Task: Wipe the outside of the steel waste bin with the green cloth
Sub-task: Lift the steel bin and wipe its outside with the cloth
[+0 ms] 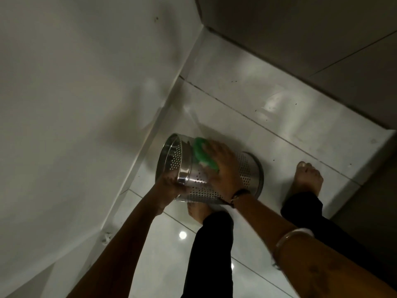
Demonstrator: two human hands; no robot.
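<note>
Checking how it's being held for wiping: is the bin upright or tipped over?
Tipped. The bin lies sideways above the floor, open mouth toward the wall; the left hand grips its rim and the right hand presses the cloth on top.

Wall (75, 93) crowds the bin (206, 179) left; floor (290, 125) beyond seems open.

Glossy pale tiled floor (290, 117) with dark grout lines; two bare feet (308, 178) stand on it.

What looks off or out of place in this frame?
Only the steel waste bin: held tipped on its side above the tiled floor by the left hand, deliberately, while the right hand presses the green cloth on it. No spills.
</note>
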